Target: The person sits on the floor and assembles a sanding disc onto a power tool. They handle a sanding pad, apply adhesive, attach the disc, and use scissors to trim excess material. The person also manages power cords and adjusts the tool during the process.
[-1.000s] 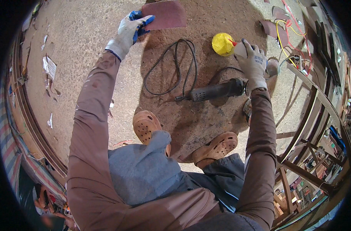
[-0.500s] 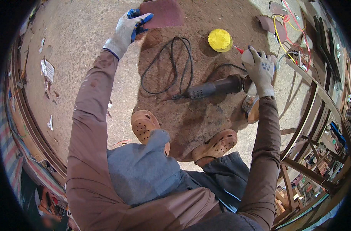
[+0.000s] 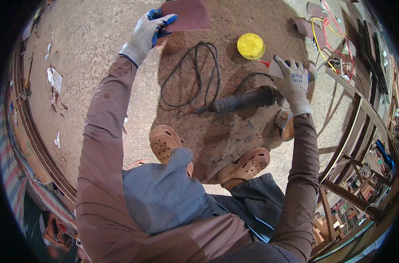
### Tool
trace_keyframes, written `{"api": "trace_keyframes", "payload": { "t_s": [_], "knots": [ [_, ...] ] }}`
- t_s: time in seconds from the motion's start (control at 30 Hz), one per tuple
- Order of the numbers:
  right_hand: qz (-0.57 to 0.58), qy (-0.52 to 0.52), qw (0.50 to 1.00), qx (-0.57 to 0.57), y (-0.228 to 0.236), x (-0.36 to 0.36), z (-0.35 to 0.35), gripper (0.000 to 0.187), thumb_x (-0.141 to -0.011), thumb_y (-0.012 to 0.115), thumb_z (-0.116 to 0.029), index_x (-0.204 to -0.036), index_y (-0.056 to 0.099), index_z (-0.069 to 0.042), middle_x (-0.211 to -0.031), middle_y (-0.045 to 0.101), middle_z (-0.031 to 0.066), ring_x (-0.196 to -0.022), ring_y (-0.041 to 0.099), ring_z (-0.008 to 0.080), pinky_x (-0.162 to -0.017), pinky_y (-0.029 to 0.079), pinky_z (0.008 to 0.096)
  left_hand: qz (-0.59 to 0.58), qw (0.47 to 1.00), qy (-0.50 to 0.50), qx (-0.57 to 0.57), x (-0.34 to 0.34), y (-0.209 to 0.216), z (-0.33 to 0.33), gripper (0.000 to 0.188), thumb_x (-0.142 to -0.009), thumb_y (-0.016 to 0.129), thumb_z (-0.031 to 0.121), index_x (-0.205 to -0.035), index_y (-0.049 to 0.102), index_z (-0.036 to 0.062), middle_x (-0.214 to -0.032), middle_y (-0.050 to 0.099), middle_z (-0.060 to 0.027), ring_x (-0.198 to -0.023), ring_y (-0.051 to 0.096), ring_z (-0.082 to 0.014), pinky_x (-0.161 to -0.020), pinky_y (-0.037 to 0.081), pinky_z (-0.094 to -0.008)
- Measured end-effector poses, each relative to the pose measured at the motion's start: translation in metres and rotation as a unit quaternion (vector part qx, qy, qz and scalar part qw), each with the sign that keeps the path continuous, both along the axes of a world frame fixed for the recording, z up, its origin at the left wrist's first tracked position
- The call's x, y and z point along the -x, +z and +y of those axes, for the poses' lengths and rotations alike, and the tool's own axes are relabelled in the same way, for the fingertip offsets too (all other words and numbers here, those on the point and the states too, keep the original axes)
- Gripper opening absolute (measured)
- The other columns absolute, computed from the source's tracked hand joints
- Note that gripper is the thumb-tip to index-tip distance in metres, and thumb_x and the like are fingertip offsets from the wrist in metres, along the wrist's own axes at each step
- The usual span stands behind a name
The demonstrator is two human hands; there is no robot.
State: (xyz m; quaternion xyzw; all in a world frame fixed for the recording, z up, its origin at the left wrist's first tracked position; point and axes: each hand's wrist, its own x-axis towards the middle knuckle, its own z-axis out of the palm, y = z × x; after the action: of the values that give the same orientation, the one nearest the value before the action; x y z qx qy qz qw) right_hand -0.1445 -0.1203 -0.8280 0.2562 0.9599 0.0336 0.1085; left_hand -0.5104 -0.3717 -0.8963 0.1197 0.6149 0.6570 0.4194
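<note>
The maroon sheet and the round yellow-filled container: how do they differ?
Colour: the maroon sheet is dark reddish; the container shows bright yellow. Outline: the sheet has straightish edges; the container is round. Hold: the left hand holds the sheet, but not the container. Both appear high in the picture.

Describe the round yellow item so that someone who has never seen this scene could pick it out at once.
Start from the two tan clogs and look up the picture to the dark power tool. Beyond it, up and left of the gloved right hand, is the round yellow item; its broad, bright face sets it apart from the black cord and thin yellow cable.
</note>
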Motion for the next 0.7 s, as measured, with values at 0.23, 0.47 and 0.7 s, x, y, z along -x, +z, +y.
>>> {"api": "trace_keyframes", "payload": {
  "t_s": [0.23,0.47,0.7],
  "knots": [
    [0.045,0.01,0.999,0.027,-0.007,0.008,-0.007,0.057,-0.078,0.074,-0.028,-0.134,0.064,-0.028,-0.118,0.065,0.0058,-0.112,0.06,0.0298,-0.094,0.046,0.0465,0.018,1.0,0.01,0.001,0.0,-0.001,-0.001,0.024,-0.094,0.07,0.009,-0.117,0.065,0.0071,-0.108,0.072,-0.0038,-0.09,0.071,-0.0104,-0.074,0.061,-0.0246],
    [0.063,0.038,0.997,0.015,-0.011,0.025,-0.019,0.055,-0.078,0.074,-0.028,-0.133,0.065,-0.027,-0.116,0.066,0.0066,-0.109,0.061,0.0302,-0.092,0.046,0.0455,0.001,1.0,0.007,0.014,-0.002,0.003,-0.001,0.024,-0.093,0.073,0.012,-0.116,0.066,0.008,-0.109,0.072,-0.003,-0.09,0.07,-0.0094,-0.076,0.06,-0.0239],
    [0.088,0.043,0.995,0.005,-0.019,0.04,-0.017,0.056,-0.079,0.075,-0.027,-0.134,0.064,-0.028,-0.117,0.066,0.007,-0.109,0.061,0.03,-0.09,0.046,0.0451,0.001,1.0,0.007,0.0,0.001,-0.003,-0.002,0.026,-0.092,0.074,0.012,-0.116,0.065,0.0068,-0.108,0.071,-0.0037,-0.09,0.07,-0.0105,-0.075,0.06,-0.0242]
  ]
}}
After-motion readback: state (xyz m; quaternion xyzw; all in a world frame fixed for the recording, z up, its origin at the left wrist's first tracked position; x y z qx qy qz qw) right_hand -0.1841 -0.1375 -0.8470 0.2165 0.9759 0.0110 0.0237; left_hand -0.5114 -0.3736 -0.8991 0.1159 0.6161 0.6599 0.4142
